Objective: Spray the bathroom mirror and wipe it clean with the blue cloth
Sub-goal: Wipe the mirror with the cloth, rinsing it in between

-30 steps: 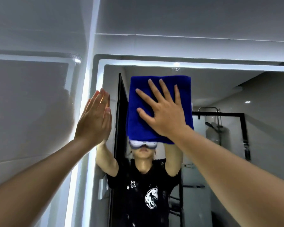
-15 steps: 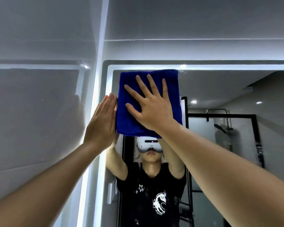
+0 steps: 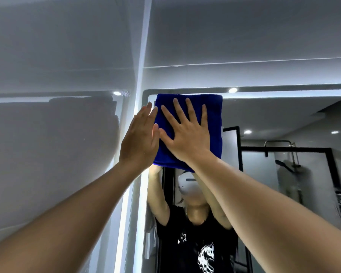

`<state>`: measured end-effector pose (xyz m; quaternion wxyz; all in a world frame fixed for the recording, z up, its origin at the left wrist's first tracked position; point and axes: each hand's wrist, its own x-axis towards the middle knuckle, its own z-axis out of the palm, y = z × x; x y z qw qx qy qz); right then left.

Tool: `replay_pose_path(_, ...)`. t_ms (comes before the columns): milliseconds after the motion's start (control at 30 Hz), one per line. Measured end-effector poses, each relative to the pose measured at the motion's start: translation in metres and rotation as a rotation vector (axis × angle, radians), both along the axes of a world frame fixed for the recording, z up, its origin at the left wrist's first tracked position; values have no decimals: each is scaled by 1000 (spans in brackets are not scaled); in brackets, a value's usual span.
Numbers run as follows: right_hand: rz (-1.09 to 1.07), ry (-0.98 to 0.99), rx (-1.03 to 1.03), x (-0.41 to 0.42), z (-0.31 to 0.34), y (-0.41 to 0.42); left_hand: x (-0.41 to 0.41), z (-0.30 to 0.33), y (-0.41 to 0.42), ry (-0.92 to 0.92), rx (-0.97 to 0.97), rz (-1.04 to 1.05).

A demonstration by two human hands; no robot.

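The folded blue cloth (image 3: 214,117) lies flat against the bathroom mirror (image 3: 283,119) in its top left corner, right under the lit upper edge. My right hand (image 3: 187,136) presses on the cloth with fingers spread and holds it to the glass. My left hand (image 3: 140,140) is flat and open, fingers together, at the mirror's left edge, overlapping the cloth's left side. No spray bottle is in view. The mirror shows my raised arms and black shirt.
A glossy grey tiled wall (image 3: 57,144) meets the mirror at a corner on the left. A lit strip (image 3: 144,194) runs down the mirror's left side. In the mirror, a black-framed shower screen (image 3: 283,149) is reflected at the right.
My right hand has slid the cloth left and up into the mirror's top left corner. The cloth now reaches my left hand, which stayed at the mirror's left edge.
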<state>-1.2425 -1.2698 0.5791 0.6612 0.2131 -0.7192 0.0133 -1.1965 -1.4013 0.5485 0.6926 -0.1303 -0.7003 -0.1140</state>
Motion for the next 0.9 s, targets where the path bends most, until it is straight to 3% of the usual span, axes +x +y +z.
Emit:
replay_pose_path(300,40,6,120,4,-62,-15,-1,-29,-1,-95,15,2)
replay_pose_path(567,40,-3,207,-3,-95,27,-1,-35,11,-110,15,38)
replay_pose_path(767,7,-25,28,-3,-59,25,2,-31,3,-88,-66,73)
replay_pose_path(900,21,-24,-14,0,-70,10,-2,-44,0,-114,-6,45)
